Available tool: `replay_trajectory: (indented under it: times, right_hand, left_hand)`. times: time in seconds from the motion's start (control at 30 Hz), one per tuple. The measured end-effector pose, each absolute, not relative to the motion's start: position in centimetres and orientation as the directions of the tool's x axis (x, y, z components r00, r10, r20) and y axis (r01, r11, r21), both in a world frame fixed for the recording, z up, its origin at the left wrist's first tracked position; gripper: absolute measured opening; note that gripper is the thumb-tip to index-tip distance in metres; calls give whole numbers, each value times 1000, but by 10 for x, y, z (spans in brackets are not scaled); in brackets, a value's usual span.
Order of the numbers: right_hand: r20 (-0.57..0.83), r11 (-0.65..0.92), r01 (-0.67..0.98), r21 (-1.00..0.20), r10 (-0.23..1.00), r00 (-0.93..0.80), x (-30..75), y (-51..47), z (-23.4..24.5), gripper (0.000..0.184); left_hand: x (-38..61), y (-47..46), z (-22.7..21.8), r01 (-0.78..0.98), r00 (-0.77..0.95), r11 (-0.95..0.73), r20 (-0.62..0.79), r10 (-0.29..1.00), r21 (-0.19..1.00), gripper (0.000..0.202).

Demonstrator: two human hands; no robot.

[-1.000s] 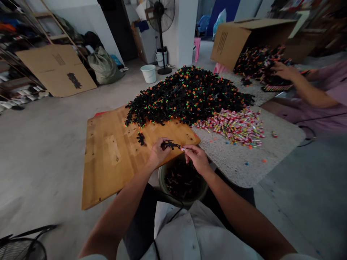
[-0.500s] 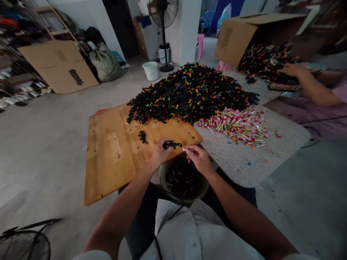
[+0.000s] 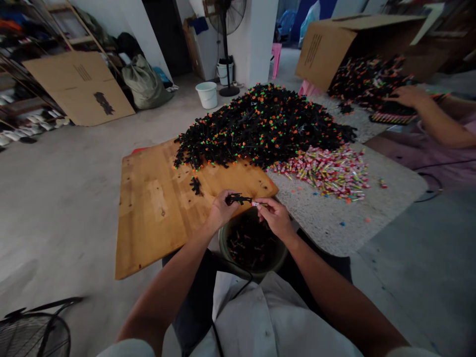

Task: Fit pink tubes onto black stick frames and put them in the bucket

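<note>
Small black toy gun (image 3: 238, 199) held level above the bucket (image 3: 226, 248), pinched by the fingers of the left hand (image 3: 222, 210), muzzle end turned toward the right hand (image 3: 274, 217). Thin pink-wrapped stick (image 3: 257, 204) gripped at the fingertips of that right hand, tip meeting the toy's end, apparently lined up for joining the two. Both kept right over the bucket's mouth, likely so that a finished piece can drop straight in among the dark pieces already there. Forearms angled inward from the lap, wrists close, elbows wide, knuckles up. Just beyond, a wooden board (image 3: 156, 213) lying on the speckled worktop (image 3: 334, 218), one stray black toy (image 3: 195, 186) on it within easy reach. Farther back, a big heap of black toys (image 3: 264, 126) with orange and green tips, and beside it a spread of wrapped sticks (image 3: 327, 171). At far right, another person's hand (image 3: 407, 95) over a second pile spilling from a cardboard box (image 3: 334, 44).
</note>
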State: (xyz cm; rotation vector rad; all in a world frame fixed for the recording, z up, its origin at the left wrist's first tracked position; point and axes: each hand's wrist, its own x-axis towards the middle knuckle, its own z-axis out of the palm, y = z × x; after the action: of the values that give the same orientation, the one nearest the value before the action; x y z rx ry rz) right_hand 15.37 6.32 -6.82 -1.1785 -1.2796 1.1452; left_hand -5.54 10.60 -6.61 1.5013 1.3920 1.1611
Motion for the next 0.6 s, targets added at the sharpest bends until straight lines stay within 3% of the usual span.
replay_trajectory:
  times: [0.6]
  right_hand:
    - [132,136,105,-985,990,-42,155,63,-69,32]
  left_hand:
    - [-58,102,-73,350,10,-131,136,991,928,27]
